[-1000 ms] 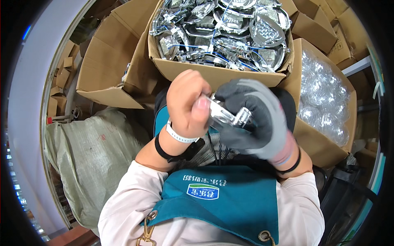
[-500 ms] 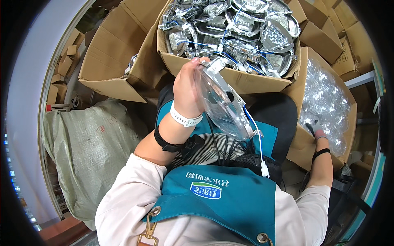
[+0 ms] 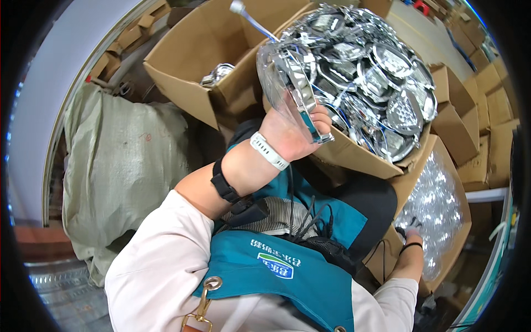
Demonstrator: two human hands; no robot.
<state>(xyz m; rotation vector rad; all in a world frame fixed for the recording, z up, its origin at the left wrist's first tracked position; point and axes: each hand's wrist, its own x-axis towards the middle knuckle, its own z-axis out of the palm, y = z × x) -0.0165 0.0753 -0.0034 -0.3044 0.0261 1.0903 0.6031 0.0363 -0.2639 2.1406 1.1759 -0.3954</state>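
Wht txt [image 3: 275,250], logo [image 3: 276,266] on apron [image 3: 235,265]

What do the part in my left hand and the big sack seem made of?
The held part's dome looks like glossy plastic, being see-through; its frame has a mirror shine, perhaps chromed plastic or metal. The sack looks like dull woven plastic, judging by its stiff creases.

Pale green woven sack [image 3: 121,166] is slumping at left, small red mark [image 3: 145,136] showing on its side. White panel [image 3: 66,72] is standing farther left. Small cartons [image 3: 130,39] are sitting beyond the sack. Right side: open carton [image 3: 460,113] is gaping, brown cartons [image 3: 494,99] are crowding behind. Far top right, red object [image 3: 421,6] is showing, too small to tell.
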